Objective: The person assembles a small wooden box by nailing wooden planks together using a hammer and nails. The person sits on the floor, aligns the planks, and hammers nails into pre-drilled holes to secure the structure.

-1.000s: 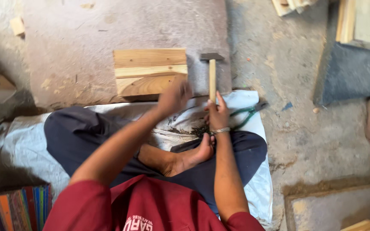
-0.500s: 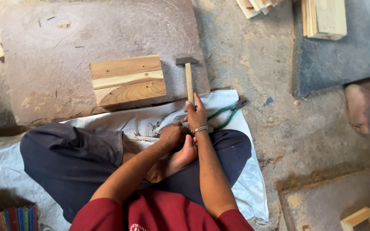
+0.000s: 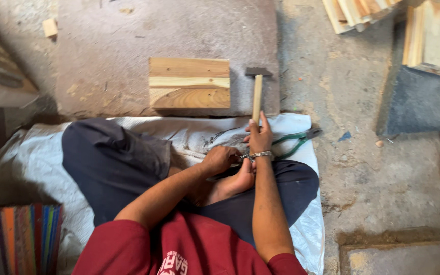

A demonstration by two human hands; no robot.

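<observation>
Right hand [image 3: 259, 136] on wooden-handled hammer [image 3: 257, 91].

One hammer [image 3: 256, 91], one wooden panel [image 3: 189, 82], one pliers [image 3: 294, 140].

Hammer: the small hammer [image 3: 257, 94] has a pale, smooth wooden handle and a dark, matt metal head.
Board: the rectangular panel of joined pale wood planks [image 3: 189, 82] looks sanded and unvarnished, with the grain showing.
Slab: the grey stone slab [image 3: 128, 46] under it is matt, dusty and slightly rough.
Floor: the grey concrete floor [image 3: 352, 168] is rough, cracked and gritty.
Sheet: the white woven plastic sack sheet [image 3: 306, 229] is creased with a faint sheen.
Pliers: the green-handled pliers [image 3: 294, 140] have smooth plastic-coated grips.
Wrist: the thin metal bracelet [image 3: 260, 154] is shiny.
Clothes: dark blue cloth trousers [image 3: 113, 163] and red cloth shirt [image 3: 123, 249], both matt.
</observation>
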